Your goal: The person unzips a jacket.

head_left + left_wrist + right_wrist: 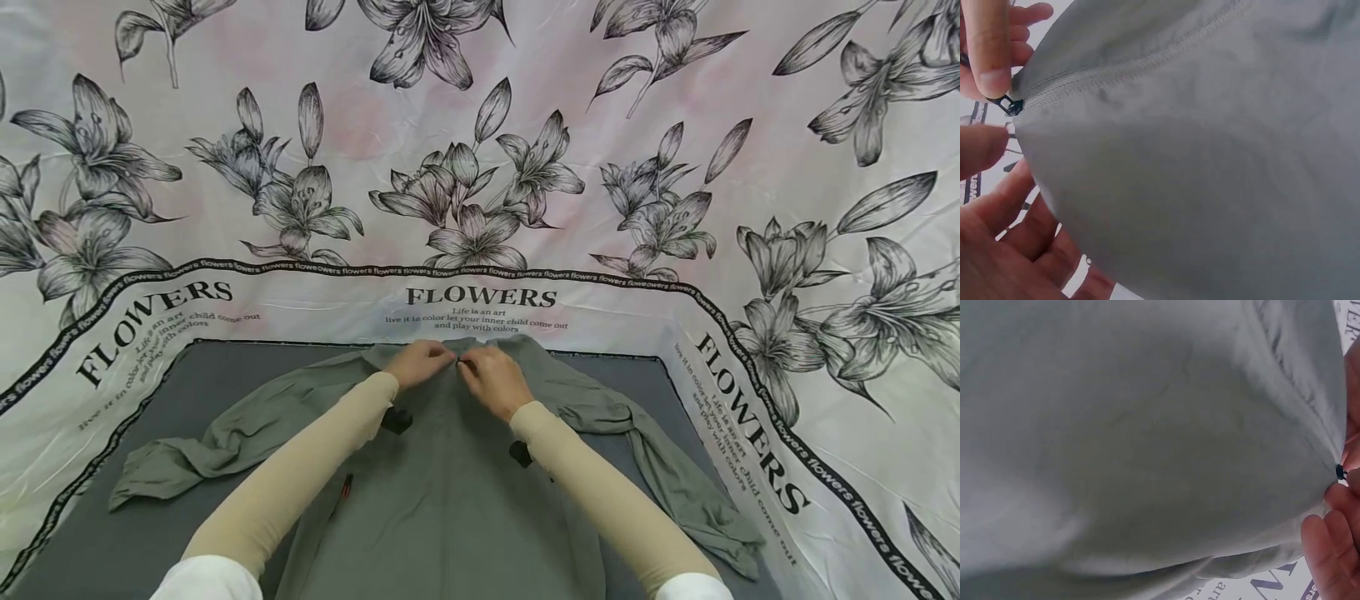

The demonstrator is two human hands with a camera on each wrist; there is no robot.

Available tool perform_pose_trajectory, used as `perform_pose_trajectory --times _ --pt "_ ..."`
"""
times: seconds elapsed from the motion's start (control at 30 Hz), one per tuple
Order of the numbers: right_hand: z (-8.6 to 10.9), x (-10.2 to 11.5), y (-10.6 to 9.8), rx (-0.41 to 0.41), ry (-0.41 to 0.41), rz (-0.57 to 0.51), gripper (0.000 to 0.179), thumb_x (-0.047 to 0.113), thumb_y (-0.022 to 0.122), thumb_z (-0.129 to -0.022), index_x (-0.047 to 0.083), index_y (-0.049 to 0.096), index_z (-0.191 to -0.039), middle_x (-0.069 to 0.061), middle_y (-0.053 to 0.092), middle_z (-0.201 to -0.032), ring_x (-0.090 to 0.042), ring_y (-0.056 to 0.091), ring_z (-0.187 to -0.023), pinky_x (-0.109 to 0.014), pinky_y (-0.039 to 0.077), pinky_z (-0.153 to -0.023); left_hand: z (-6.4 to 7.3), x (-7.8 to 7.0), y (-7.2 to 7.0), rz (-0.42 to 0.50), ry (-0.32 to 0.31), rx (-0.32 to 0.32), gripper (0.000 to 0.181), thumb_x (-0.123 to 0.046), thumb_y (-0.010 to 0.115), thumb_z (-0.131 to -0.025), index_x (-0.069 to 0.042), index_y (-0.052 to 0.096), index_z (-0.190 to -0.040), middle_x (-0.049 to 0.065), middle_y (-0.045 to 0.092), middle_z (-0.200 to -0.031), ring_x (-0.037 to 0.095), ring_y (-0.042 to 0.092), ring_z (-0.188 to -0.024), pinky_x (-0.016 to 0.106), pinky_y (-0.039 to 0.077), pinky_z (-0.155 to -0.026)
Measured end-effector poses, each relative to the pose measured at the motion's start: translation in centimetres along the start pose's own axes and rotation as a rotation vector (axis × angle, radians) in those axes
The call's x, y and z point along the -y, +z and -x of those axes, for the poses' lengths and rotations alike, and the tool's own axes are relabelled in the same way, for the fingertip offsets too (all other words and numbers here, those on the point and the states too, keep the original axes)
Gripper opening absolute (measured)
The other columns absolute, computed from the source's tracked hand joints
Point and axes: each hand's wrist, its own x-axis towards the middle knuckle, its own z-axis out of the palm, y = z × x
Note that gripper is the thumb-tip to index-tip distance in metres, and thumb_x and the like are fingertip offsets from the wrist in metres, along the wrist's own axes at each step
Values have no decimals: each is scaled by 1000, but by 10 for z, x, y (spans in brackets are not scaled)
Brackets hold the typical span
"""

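Jacket: grey-green, lying spread on the dark grey surface; its collar end is at the middle of the surface's far edge, and its lower part runs out of my head view at the bottom.
Zip: one line down the middle of the jacket front, its teeth leading up to the pull.
Zip pull: small, black, at the collar end, between the two hands.
Right hand: at the collar end, pinching the zip pull, by my left wrist view.
Left hand: just beside it, fingers along the collar edge, thumb near the pull; I cannot tell whether they press together on the cloth.
Jacket sleeves: one stretched toward the surface's left edge, creased; the other bent, its cuff by the right edge.
Red tab: slim, on the jacket's left side as I look at it.
Forearms: beige covers, white cloth nearest me.
Printed cloth: white, bordering the surface; black lilies, "FLOWERS" lettering.
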Motion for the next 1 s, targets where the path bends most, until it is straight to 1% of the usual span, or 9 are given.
perform_pose_trajectory --times 0.2,0.37,0.47,0.63,0.7,0.83,0.9,0.93,1.0 --pt "-4 -3 4 -8 23 -7 14 22 66 -100 14 76 -105 -2 73 -93 -15 66 -82 -31 56 -70 1 6 7 36 -15 -53 35 -31 55 -105 -6 69 -125 14 68 -128 32 63 -120 48 50 -103" --pt "-4 -5 6 -32 7 -2 12 21 67 -99 14 76 -104 -1 74 -93 -15 66 -83 -31 56 -71 1 9 12 27 -32 -70 37 -32 57 -104 -6 70 -127 14 69 -129 32 64 -119 48 51 -102" --pt "-4 -5 7 -48 -15 -3 12 19 68 -98 13 76 -103 -1 74 -94 -16 67 -84 -31 56 -72 -1 8 14 37 -39 -96 35 -30 58 -104 -5 72 -124 15 69 -128 32 64 -118 48 50 -102" --pt "-4 -4 10 -70 -58 9 11 17 69 -97 12 77 -102 -2 76 -98 -17 70 -88 -32 58 -77 -3 7 19 58 -77 -149 32 -29 59 -102 -5 77 -113 12 73 -118 26 65 -99 40 51 -86" --pt "-4 -3 10 -71 -68 27 11 17 69 -97 12 77 -102 -2 76 -99 -17 70 -90 -31 58 -77 -3 6 21 85 -86 -165 31 -27 59 -101 -4 78 -111 13 72 -116 27 64 -96 40 50 -83" --pt "-4 -1 13 -87 -115 75 9 17 71 -96 12 77 -100 -2 76 -97 -17 69 -89 -31 58 -75 -1 3 22 154 -128 -197 33 -26 59 -100 -2 77 -113 18 67 -132 33 62 -122 45 50 -100" --pt "-4 -1 15 -94 -142 96 7 16 72 -95 12 77 -96 -2 75 -93 -16 69 -86 -30 58 -74 0 1 23 185 -164 -214 34 -27 59 -99 -2 77 -113 18 64 -138 34 58 -129 48 47 -106" --pt "-4 -1 16 -95 -151 104 6 16 72 -95 12 77 -95 -1 74 -91 -16 68 -85 -30 57 -74 0 0 23 196 -183 -224 34 -27 60 -98 -3 78 -112 17 64 -139 34 58 -130 48 47 -107" --pt "-3 -1 18 -88 -162 109 5 15 72 -95 12 76 -93 -1 73 -87 -15 67 -82 -30 57 -73 -1 -1 25 207 -209 -240 33 -27 60 -97 -3 79 -108 16 67 -133 33 63 -120 47 50 -101"
